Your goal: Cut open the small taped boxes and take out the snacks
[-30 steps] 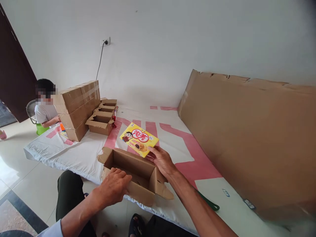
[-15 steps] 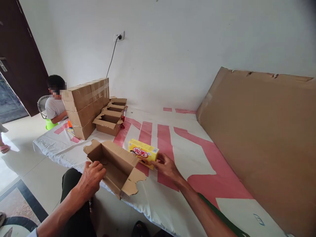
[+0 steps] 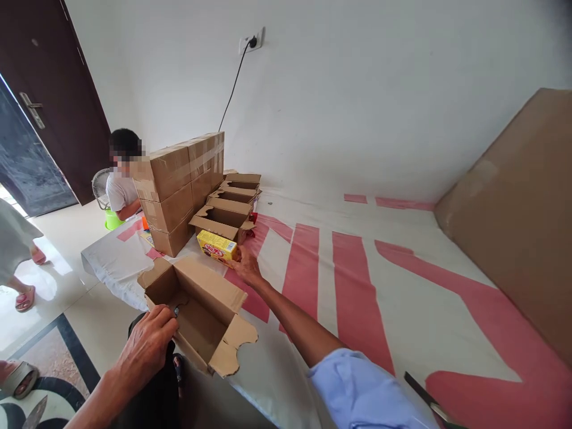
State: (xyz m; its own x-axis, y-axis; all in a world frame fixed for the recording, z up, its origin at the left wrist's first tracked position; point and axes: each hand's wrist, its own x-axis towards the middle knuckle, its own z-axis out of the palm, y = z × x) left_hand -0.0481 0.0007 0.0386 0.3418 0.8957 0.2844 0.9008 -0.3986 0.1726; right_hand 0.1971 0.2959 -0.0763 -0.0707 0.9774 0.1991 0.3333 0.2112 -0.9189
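My left hand (image 3: pixel 149 336) has its fingers closed over the near wall of an open cardboard box (image 3: pixel 201 319) at the table's front edge. That box's flaps are folded out, and a small dark thing that I cannot make out lies inside. Beyond it, my right hand (image 3: pixel 248 268) grips one end of a yellow printed carton (image 3: pixel 215 245) with red and white lettering. The carton is just in front of the nearest of several open cardboard boxes (image 3: pixel 218 223) standing in a row. Whether it touches that box I cannot tell.
Taped cardboard boxes (image 3: pixel 170 185) are stacked left of the row. A person (image 3: pixel 123 187) sits behind them, near a fan (image 3: pixel 100 185). Red-and-white sheeting (image 3: pixel 326 268) covers the table. A large cardboard sheet (image 3: pixel 513 208) leans at right; a dark tool (image 3: pixel 431 402) lies near the front.
My right hand has carried the yellow carton left and away from me, up to the row of open boxes. The view has turned left. My left hand keeps its hold on the cardboard box.
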